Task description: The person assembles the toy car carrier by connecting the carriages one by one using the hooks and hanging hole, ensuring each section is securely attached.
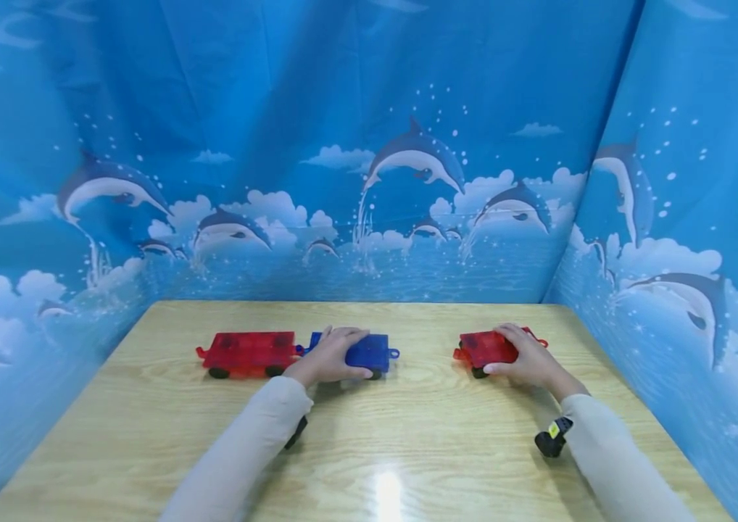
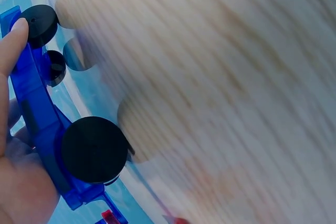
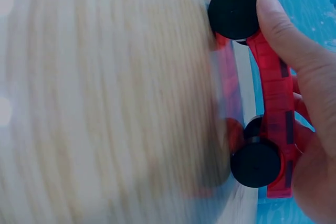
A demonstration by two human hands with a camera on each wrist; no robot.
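Observation:
My left hand (image 1: 332, 357) grips a translucent blue toy wagon (image 1: 374, 351) from above, thumb on its near side. A black wheel (image 2: 94, 149) of that wagon shows large in the left wrist view. Behind its left end stands a longer red toy wagon (image 1: 251, 352), its coupling meeting the blue one's at the hook. Farther right, my right hand (image 1: 528, 360) holds a shorter red toy wagon (image 1: 483, 348) by its sides. In the right wrist view the thumb (image 3: 286, 30) lies along this wagon's frame (image 3: 275, 95), beside a black wheel. My palm and fingers cover part of each held wagon.
All the wagons are on a light wood-grain table (image 1: 369, 435), toward its far edge. A gap of table separates the blue wagon from the shorter red one. Blue dolphin-print curtains (image 1: 317, 145) hang behind the table and along its sides.

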